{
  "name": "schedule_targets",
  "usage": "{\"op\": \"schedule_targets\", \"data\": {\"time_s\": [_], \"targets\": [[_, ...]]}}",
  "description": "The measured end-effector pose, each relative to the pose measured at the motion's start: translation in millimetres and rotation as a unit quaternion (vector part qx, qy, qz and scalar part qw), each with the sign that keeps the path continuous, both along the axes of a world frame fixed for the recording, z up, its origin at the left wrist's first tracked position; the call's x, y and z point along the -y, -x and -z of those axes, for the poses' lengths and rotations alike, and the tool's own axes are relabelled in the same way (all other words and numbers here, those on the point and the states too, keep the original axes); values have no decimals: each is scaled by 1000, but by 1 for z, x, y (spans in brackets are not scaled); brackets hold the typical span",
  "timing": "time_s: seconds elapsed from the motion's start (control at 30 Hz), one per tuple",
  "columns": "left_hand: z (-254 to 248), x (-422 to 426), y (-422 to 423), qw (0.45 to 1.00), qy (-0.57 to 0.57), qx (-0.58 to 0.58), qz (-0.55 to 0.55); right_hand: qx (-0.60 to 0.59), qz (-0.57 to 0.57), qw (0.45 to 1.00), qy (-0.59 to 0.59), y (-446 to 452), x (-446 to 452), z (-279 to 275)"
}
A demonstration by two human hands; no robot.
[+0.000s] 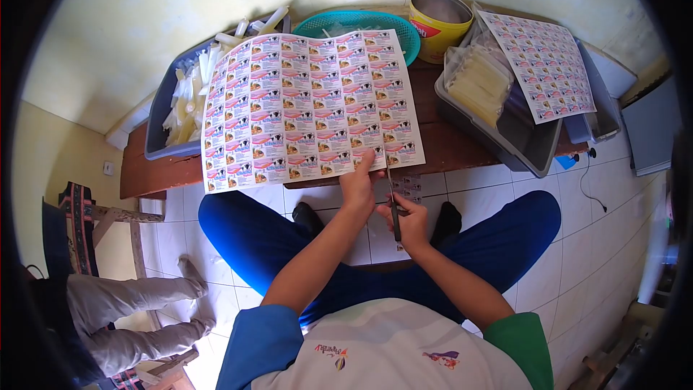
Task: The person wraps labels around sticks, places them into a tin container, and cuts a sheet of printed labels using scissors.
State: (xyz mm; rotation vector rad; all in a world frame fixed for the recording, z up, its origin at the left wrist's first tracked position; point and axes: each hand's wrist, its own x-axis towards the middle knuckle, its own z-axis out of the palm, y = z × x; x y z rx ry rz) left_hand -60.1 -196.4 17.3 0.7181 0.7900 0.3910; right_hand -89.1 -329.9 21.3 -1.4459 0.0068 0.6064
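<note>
A large sheet of printed product labels (314,105), set out in a close grid with repeated pictures of a cow and pink lettering, is spread in front of the person's lap, tilted up over the near edge of the brown wooden worktop (162,166). At the sheet's lower edge, right of its middle, the left hand (359,182) has a pinching grip on the paper. Just below the same edge and further right, the right hand (410,222) is closed around a pair of black-handled scissors (395,222), whose blades point up and meet the sheet; how far apart the blades stand is too small to tell.

To the left of the sheet, and partly covered by it, a grey plastic tub (155,130) holds pale sticks in clear plastic wrapping (189,101). Directly behind the sheet is a green perforated plastic basket (368,18), with a yellow tin (433,40) beyond its upper right corner. To the sheet's right, a second grey tub (498,146) contains bagged, pale yellow pieces (476,83), and another label sheet (541,65) is draped over it. Well left and below the sheet, another person's grey-trousered legs (133,303) show.
</note>
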Motion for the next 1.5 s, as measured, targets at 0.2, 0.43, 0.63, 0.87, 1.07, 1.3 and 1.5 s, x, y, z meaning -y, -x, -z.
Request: {"op": "schedule_targets", "data": {"time_s": [0.2, 0.43, 0.63, 0.87, 1.07, 1.3, 1.5], "targets": [[-2, 0, -1, 1000, 5, 2, 0, 7, -7, 1000, 16, -1, -1, 2], [-5, 0, -2, 1000, 15, 9, -1, 19, 14, 1000, 15, -3, -4, 0], [-4, -1, -1, 1000, 22, 13, 6, 22, 7, 1000, 6, -6, -5, 0], [2, -3, -2, 1000, 25, 7, 8, 33, 10, 999, 10, -6, -7, 1], [-8, -2, -2, 1000, 26, 14, 0, 24, 11, 1000, 10, -12, -10, -7], [-5, -3, -4, 1000, 29, 9, -1, 33, 4, 999, 4, -15, -12, -10], [-7, -3, -3, 1000, 30, 1, -1, 42, -4, 999, 14, -16, -11, -5]]}}
